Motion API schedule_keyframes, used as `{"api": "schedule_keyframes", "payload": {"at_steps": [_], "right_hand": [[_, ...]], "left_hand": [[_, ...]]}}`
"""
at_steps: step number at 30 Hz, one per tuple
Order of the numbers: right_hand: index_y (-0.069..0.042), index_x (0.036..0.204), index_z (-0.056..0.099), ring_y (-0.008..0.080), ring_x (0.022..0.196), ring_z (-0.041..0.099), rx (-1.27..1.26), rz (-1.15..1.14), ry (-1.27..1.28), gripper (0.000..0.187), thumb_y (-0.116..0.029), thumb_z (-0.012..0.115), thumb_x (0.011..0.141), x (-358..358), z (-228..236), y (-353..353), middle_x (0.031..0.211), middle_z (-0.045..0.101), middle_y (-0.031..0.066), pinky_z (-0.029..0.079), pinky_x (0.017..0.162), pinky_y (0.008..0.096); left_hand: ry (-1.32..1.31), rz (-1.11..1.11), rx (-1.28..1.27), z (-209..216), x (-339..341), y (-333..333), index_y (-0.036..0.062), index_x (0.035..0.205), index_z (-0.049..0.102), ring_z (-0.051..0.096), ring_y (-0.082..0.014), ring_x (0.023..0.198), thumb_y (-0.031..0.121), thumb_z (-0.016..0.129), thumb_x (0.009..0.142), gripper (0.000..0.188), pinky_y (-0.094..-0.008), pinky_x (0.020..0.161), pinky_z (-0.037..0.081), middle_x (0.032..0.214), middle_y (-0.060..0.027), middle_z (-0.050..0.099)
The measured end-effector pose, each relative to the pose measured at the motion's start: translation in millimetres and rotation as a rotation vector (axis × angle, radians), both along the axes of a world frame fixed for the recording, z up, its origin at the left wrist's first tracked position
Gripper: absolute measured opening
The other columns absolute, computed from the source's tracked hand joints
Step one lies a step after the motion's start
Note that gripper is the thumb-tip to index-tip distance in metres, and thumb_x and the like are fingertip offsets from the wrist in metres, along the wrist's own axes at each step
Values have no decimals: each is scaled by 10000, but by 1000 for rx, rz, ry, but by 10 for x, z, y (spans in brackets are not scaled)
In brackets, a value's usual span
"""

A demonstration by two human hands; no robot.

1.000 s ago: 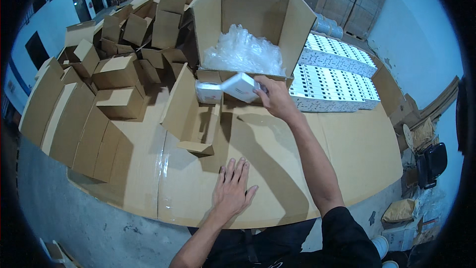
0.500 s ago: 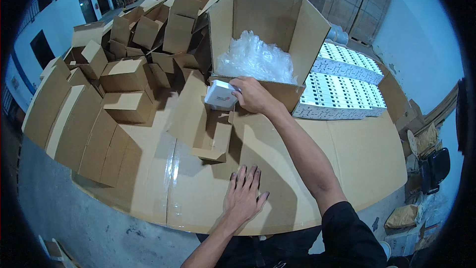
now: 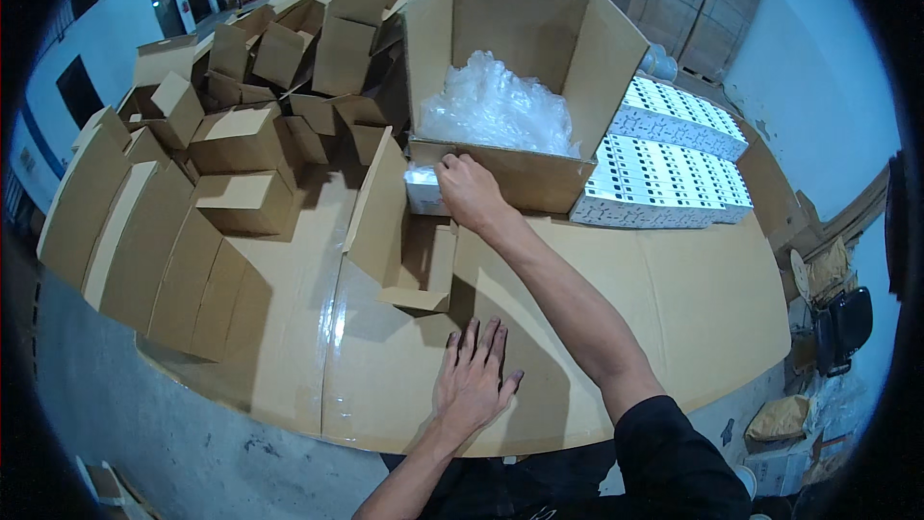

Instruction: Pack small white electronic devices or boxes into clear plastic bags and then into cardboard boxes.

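Observation:
My left hand (image 3: 469,383) lies flat on the cardboard-covered table, fingers spread, holding nothing. My right hand (image 3: 469,195) reaches forward with curled fingers at the right end of a small white box (image 3: 423,191), whose near side shows. That white box stands at the far end of a small open brown carton (image 3: 416,300), and my fingertips are partly hidden behind my knuckles. The carton's tall left flap is raised. Just behind it stands a big open cardboard box (image 3: 520,14) with crumpled clear plastic bags (image 3: 500,108) inside.
Rows of stacked white boxes with dark marks (image 3: 654,178) stand on the right. Several empty brown cartons (image 3: 241,144) are piled on the left and at the back left. A black chair (image 3: 844,327) is beyond the table's right edge.
My right hand has set the tilted white box down into the far end of the carton. The carton's left flap stands more upright. My left hand has stayed in place.

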State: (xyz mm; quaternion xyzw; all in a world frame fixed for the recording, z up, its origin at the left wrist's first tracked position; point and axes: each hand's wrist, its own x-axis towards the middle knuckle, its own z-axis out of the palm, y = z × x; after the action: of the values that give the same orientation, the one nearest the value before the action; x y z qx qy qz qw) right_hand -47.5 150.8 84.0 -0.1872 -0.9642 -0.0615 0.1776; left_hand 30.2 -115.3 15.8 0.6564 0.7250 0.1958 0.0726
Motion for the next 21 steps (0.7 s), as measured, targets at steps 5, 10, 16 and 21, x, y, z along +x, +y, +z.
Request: {"api": "schedule_keyframes", "payload": {"at_steps": [5, 10, 16, 21], "right_hand": [[-18, 811, 691, 344, 916, 650, -75, 52, 299, 71, -29, 622, 799, -13, -142, -4, 944, 660, 178, 567, 816, 440], [-13, 854, 736, 335, 1011, 614, -154, -27, 222, 125, -91, 660, 794, 132, -133, 30, 1001, 644, 162, 540, 868, 464], [-50, 1170, 692, 389, 1100, 553, -309, -78, 108, 308, -202, 695, 901, 463, 0, -148, 1224, 533, 223, 493, 960, 480], [-48, 1366, 533, 416, 1202, 533, -440, 37, 356, 469, -254, 663, 964, 1350, -91, -39, 1352, 435, 225, 455, 1049, 485]], "left_hand": [[-20, -1, -30, 45, 4, 12, -27, 1497, 422, 273, -386, 1496, 453, 560, 969, 726, -554, 1224, 206, 1592, -168, 372], [-5, -6, -38, 39, 31, 67, -29, 1506, 405, 261, -393, 1503, 439, 576, 956, 741, -548, 1227, 203, 1603, -168, 356], [26, 13, -77, 10, 68, 187, -40, 1531, 363, 228, -397, 1519, 432, 556, 967, 761, -551, 1235, 178, 1629, -175, 314], [1, 55, -4, -5, 80, 582, 31, 1534, 392, 240, -417, 1512, 386, 576, 968, 693, -564, 1232, 185, 1612, -173, 343]]}}
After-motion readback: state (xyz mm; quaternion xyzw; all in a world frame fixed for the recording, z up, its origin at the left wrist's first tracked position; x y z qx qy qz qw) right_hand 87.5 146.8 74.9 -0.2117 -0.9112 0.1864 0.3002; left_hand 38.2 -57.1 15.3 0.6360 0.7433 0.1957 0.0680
